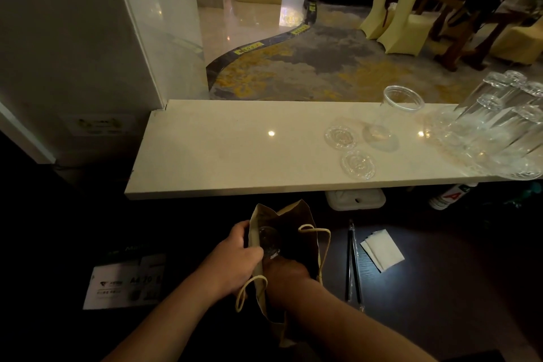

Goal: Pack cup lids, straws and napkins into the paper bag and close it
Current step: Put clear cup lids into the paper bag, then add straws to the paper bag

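A brown paper bag [302, 217] with rope handles stands open on the dark lower counter. My left hand [238, 256] grips its left rim. My right hand [286, 273] is inside the bag's mouth and holds a clear cup lid [269, 239]. Two more clear lids [340, 137] [358, 164] lie flat on the pale upper counter. Two wrapped black straws [352, 261] lie to the right of the bag. Beside them sit white folded napkins [382, 248].
The pale counter [223, 150] also carries an upright clear plastic cup [392, 114] and several stacked cups on their side [496, 126] at the right. A paper box labelled A4 [126, 282] sits left of the bag. A white container [355, 198] rests under the ledge.
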The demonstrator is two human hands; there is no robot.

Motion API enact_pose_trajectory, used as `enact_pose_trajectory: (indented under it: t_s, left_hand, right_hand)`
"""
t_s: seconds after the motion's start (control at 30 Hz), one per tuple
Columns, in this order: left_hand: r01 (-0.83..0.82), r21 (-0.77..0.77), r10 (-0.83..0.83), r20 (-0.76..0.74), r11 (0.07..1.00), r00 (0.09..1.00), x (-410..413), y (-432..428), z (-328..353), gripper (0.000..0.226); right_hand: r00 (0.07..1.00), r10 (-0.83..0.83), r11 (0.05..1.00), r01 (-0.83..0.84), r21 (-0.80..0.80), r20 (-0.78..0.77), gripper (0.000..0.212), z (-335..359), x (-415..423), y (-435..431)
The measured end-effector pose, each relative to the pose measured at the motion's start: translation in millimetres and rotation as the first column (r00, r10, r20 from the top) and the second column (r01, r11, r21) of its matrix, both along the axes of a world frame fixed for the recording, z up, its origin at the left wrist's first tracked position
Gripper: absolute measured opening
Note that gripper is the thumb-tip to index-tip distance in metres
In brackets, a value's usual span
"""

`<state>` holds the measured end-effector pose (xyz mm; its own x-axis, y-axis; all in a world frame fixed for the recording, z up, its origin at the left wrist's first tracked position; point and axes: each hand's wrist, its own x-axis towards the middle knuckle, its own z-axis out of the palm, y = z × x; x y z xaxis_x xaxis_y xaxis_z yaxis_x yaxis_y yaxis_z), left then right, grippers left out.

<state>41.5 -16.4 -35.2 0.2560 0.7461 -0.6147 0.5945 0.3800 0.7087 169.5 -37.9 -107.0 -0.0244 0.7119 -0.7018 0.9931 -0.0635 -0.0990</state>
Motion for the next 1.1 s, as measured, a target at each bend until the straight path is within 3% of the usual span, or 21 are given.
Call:
enact_pose_trajectory:
  t_s: [0.47, 0.6, 0.7, 0.8, 0.87, 0.97, 1.1]
  left_hand:
    - [0.006, 0.001, -0.006, -0.008, 1.0, 1.0, -1.3, -0.9, -1.7, 0.063]
    - [-0.019, -0.011, 0.019, -0.004, 1.0, 1.0, -2.0, 2.8, -3.5, 0.055]
    - [-0.041, -0.005, 0.041, 0.028, 0.999, 0.999, -2.3, 7.1, -7.1, 0.051]
    - [-0.053, -0.036, 0.055, 0.057, 0.998, 0.997, -1.8, 8.9, -9.7, 0.045]
    - [-0.058, -0.048, 0.061, 0.08, 0.997, 0.995, -3.9, 8.8, -12.7, 0.036]
    - [-0.051, -0.035, 0.053, 0.071, 0.998, 0.996, -7.7, 9.3, -17.6, 0.024]
    - [-0.076, -0.037, 0.079, 0.065, 0.996, 0.995, -7.9, 9.2, -19.4, 0.024]
  right_hand:
    - [0.995, 0.1, 0.995, -0.1, -0.007, 0.014, 0.054, 15.6, -0.7, -4.9]
    - [0.978, 0.199, 0.98, -0.198, -0.018, 0.068, 0.047, 40.5, 2.9, -6.2]
    - [0.983, 0.183, 0.983, -0.183, 0.009, -0.008, 0.039, 78.5, 10.8, -7.6]
    - [0.986, 0.137, 0.97, -0.115, 0.214, -0.093, 0.024, 123.2, 22.1, -18.5]
    - [0.978, 0.113, 0.91, -0.032, 0.414, -0.174, 0.011, 151.3, 34.1, -29.6]
    - [0.978, 0.034, 0.748, 0.112, 0.654, -0.206, 0.024, 175.9, 68.1, -35.3]
    - [0.95, -0.194, 0.633, 0.311, 0.709, -0.243, 0.02, 153.0, 127.0, -20.4]
